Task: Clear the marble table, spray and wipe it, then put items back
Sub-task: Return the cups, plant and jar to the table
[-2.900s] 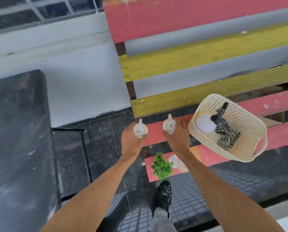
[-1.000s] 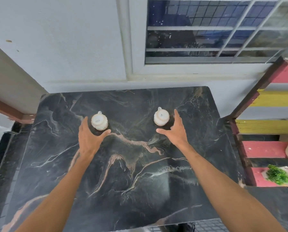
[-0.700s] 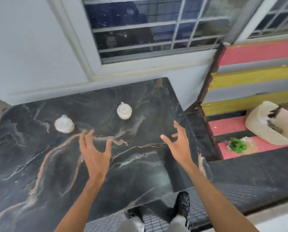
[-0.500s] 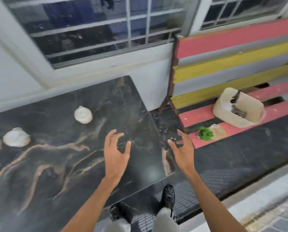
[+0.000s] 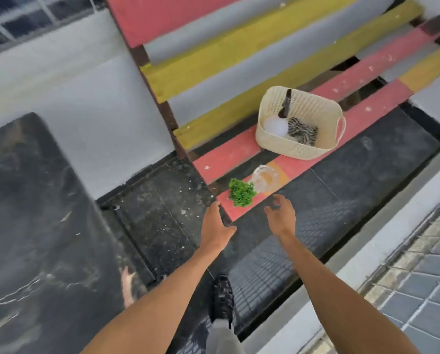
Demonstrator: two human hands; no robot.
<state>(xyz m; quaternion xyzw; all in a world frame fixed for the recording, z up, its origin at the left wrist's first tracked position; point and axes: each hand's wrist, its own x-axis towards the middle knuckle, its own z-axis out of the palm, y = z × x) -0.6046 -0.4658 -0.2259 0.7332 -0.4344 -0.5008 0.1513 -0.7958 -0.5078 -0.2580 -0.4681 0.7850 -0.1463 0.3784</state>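
Both hands are empty and spread as we reach for the glass vase with its green plant — the left hand with fingers apart just short of the bench's near corner, the right hand with fingers loosely curled and apart just below the vase. Neither touches anything yet.

The vase lies tipped on the lowest red slat of the slatted bench, its mouth and foliage pointing away from the basket; the cream basket sits beyond it on the same bench, holding a spray bottle and a striped cloth. The marble counter is well away from the vase, on the far side of the left hand; what we can see of its top is bare.

Judging from this, we are in the putting-back stage, and the vase is next. To do it well, we should close the right hand around the glass body rather than the leaves — clear glass is likely slick and the plant will not bear the weight. The left hand can cup the foliage end so nothing slides out as we tilt it upright. Lift clear of the slat edge before turning toward the counter, since the vase lies close to the gap between slats.
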